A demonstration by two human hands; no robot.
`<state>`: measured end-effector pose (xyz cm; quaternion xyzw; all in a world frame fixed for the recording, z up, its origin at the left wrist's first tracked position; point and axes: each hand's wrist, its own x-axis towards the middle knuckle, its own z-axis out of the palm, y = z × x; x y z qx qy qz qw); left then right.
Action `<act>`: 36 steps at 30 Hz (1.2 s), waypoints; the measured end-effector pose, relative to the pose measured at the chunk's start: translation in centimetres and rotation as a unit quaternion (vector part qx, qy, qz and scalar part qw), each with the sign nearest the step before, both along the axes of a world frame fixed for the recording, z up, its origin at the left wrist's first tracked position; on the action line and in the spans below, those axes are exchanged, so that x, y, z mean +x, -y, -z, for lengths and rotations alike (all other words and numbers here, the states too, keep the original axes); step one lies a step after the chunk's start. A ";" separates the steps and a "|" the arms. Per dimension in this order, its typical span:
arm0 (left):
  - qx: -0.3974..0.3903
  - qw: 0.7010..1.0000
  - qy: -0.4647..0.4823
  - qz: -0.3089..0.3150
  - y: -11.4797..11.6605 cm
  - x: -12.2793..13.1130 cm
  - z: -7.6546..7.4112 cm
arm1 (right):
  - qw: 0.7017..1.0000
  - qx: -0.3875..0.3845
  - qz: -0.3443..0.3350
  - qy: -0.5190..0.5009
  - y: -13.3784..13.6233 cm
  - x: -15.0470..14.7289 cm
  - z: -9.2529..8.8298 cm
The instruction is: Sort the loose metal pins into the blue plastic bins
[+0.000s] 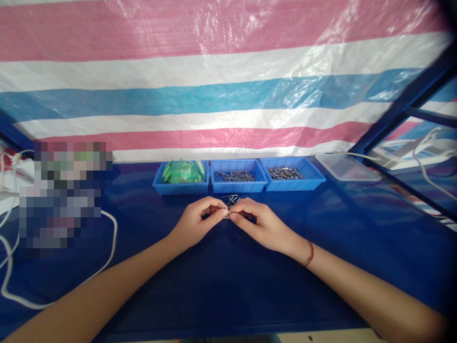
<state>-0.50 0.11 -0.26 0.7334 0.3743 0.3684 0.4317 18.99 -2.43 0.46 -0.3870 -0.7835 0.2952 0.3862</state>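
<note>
My left hand (200,219) and my right hand (257,222) meet fingertip to fingertip over the blue table (221,276), both pinched shut on a small metal part (229,213) too tiny to make out. A little pile of metal pins (231,199) lies just behind my fingers. Beyond it stand three blue bins in a row: the left bin (180,183) holds green plastic pieces, the middle bin (238,180) holds metal pins, the right bin (293,177) holds more metal pins. A red string circles my right wrist.
A clear plastic lid or tray (346,167) lies at the back right. A white cable (107,247) loops across the table on the left beside a blurred patch. A striped tarp (214,71) hangs behind; a dark blue frame post (403,102) slants at right.
</note>
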 end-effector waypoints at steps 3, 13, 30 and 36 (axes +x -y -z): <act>0.003 1.000 -0.006 0.001 -0.1 0.0 0.2 | 1.000 -0.006 0.006 -0.004 -0.1 0.0 0.2; 0.012 1.000 -0.007 0.002 0.0 0.0 0.2 | 1.000 -0.008 0.025 -0.007 -0.1 0.0 0.4; 0.096 0.991 -0.091 -0.029 0.1 0.1 -0.2 | 0.995 0.061 0.082 -0.017 -0.3 0.7 -0.4; 0.211 0.939 -0.268 -0.054 0.2 -0.2 -0.4 | 0.944 0.164 0.285 0.025 -2.5 5.6 -2.1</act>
